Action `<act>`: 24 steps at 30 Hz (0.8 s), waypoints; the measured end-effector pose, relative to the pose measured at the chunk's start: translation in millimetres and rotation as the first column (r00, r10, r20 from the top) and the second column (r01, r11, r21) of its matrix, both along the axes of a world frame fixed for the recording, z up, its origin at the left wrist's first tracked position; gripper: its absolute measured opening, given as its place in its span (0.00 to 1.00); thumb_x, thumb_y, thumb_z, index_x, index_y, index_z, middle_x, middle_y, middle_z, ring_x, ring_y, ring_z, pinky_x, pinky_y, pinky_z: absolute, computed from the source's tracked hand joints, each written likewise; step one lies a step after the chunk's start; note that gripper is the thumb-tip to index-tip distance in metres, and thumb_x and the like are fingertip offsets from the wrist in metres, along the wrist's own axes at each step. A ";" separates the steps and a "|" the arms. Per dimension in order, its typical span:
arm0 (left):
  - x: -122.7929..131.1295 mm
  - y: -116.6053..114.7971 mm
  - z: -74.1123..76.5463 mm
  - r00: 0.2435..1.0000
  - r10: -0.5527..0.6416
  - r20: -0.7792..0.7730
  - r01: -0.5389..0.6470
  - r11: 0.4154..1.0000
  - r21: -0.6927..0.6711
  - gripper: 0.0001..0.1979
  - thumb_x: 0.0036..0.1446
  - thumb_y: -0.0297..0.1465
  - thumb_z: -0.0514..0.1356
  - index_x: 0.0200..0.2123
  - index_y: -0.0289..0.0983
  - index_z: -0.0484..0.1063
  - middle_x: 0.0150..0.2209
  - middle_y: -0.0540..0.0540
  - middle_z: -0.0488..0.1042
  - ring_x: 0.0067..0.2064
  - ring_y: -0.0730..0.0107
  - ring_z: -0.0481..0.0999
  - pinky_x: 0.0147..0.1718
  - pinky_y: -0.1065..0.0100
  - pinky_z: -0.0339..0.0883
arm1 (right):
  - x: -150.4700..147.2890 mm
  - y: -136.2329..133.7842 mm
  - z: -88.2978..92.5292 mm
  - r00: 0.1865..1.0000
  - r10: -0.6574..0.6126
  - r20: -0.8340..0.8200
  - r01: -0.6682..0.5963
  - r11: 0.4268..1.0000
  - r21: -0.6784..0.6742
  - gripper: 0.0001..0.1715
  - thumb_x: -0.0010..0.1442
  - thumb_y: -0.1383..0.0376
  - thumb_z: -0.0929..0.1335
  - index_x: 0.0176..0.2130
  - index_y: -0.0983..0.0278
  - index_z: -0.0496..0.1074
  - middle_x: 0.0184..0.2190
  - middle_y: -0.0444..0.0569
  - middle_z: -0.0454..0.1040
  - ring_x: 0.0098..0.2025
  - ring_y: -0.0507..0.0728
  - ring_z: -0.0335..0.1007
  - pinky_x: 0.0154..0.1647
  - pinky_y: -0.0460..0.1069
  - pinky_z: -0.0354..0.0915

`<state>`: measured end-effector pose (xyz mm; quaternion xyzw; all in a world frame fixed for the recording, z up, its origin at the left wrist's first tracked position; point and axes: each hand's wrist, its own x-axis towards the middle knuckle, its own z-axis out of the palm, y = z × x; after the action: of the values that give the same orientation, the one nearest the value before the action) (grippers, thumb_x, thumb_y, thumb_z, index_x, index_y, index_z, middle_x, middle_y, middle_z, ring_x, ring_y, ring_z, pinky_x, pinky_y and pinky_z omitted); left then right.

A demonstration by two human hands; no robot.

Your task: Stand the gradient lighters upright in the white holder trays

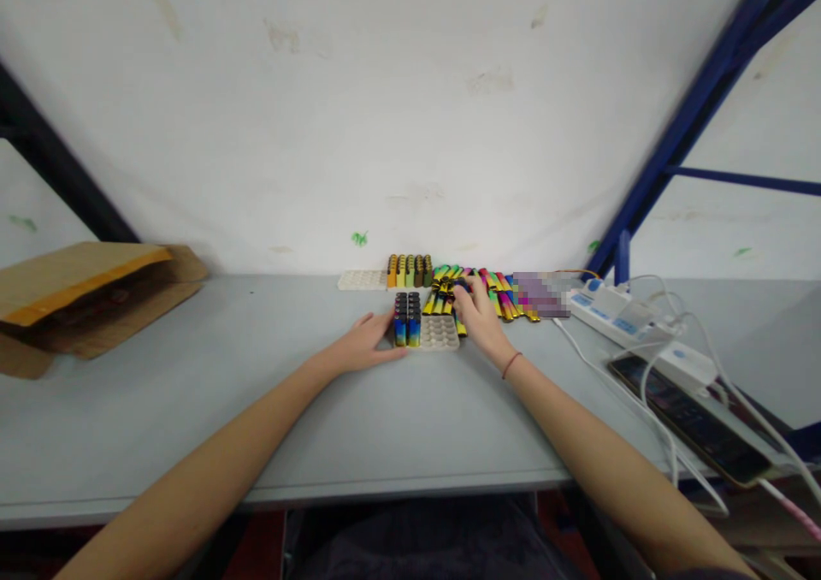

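A pale tray with round holes sits on the desk in front of me. Several slim black-topped tubes with blue-to-yellow bodies stand upright in its left part. My left hand holds the tray's left end, thumb along the front edge and fingers at the side. Behind and right of the tray lies a loose pile of shiny multicoloured tubes. Over the pile's near left part, my right hand is closed, with a dark-ended tube at its fingertips. Its fingers partly hide that tube.
By the wall, another pale tray carries upright tubes in its right part. An open brown cardboard package lies at left. To the right are a blurred-out flat item, a white power strip, cables and a phone.
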<state>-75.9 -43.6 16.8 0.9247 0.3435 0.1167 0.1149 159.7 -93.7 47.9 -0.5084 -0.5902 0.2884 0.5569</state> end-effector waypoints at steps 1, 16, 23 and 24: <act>0.1 -0.3 0.2 1.000 0.000 0.003 0.000 1.000 -0.002 0.36 0.57 0.52 0.52 0.61 0.36 0.54 0.61 0.39 0.60 0.61 0.51 0.59 0.62 0.49 0.40 | 0.1 -0.2 -0.4 0.995 -0.027 0.099 0.020 0.998 0.067 0.18 0.60 0.50 0.60 0.39 0.61 0.65 0.26 0.43 0.66 0.28 0.52 0.62 0.30 0.46 0.61; -0.3 0.4 -2.8 1.000 0.003 0.015 -0.003 1.000 0.002 0.38 0.57 0.53 0.52 0.63 0.36 0.50 0.62 0.38 0.59 0.62 0.51 0.58 0.62 0.49 0.40 | -8.0 13.2 -21.2 0.864 -0.101 0.494 -0.065 0.949 0.308 0.17 0.61 0.62 0.63 0.49 0.65 0.68 0.37 0.51 0.75 0.37 0.56 0.71 0.42 0.50 0.64; 0.4 -1.6 -0.2 1.000 0.012 0.024 -0.011 1.000 -0.022 0.38 0.56 0.52 0.53 0.62 0.36 0.51 0.61 0.38 0.59 0.62 0.50 0.57 0.62 0.48 0.40 | -6.8 12.7 -20.4 0.798 -0.132 0.589 -0.061 0.953 0.296 0.19 0.63 0.63 0.62 0.53 0.63 0.65 0.39 0.51 0.75 0.38 0.56 0.71 0.42 0.49 0.64; 0.4 -1.9 0.3 1.000 0.012 0.023 -0.012 1.000 -0.022 0.37 0.56 0.52 0.53 0.62 0.36 0.52 0.61 0.38 0.59 0.62 0.50 0.57 0.62 0.48 0.40 | -6.3 12.8 -20.6 0.784 -0.126 0.608 -0.071 0.955 0.290 0.18 0.63 0.63 0.61 0.52 0.63 0.65 0.39 0.51 0.75 0.39 0.56 0.71 0.42 0.49 0.64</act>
<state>-75.4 -45.4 17.1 0.9200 0.3489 0.1243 0.1282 153.4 -81.0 27.3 -0.4939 -0.7688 0.0052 0.4061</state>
